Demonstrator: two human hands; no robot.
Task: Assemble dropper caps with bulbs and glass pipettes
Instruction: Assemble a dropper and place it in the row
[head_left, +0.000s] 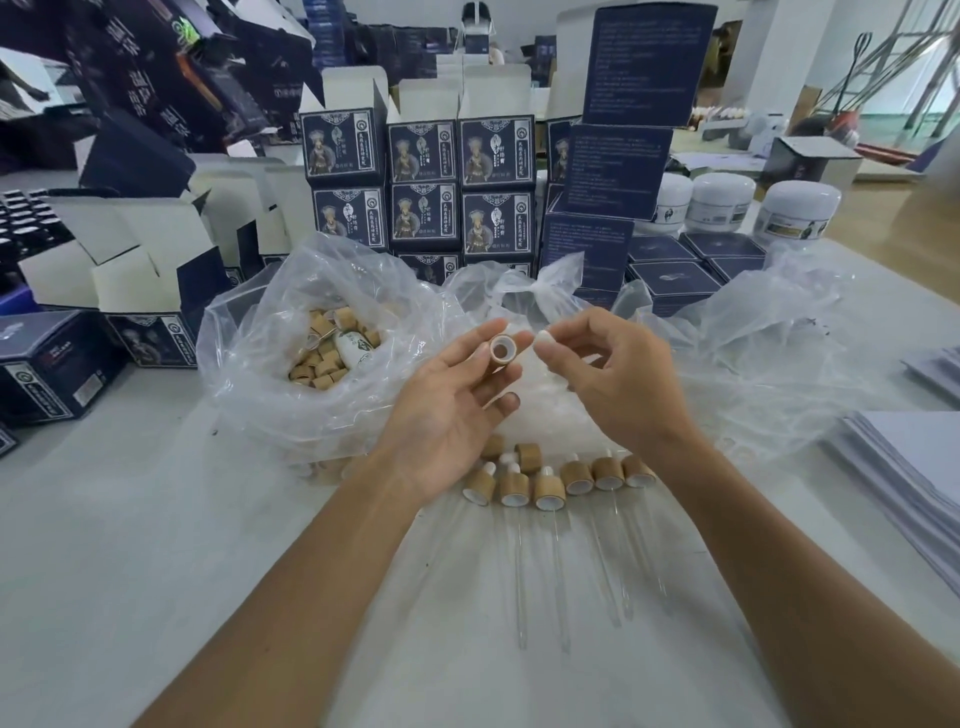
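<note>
While the left hand (447, 410) pinched a wooden cap (502, 351), the right hand (613, 379) pinched a white bulb (545, 339) just beside that cap.

Table (130, 545): white surface lying in foreground | Floor (883, 202): pale wood showing at right | Wall (753, 47): white, standing behind | Light: bright daylight entering upper right

cap in left hand (502, 349): tan wood, white lining | bulb in right hand (545, 338): white | finished droppers near (548, 492): tan caps, white bulbs, clear glass | left bag of caps (324, 353): clear plastic, tan pieces | far boxes (423, 153): navy, printed figure, white flaps | far-right jars (800, 210): white | table (130, 519): pale grey
</note>
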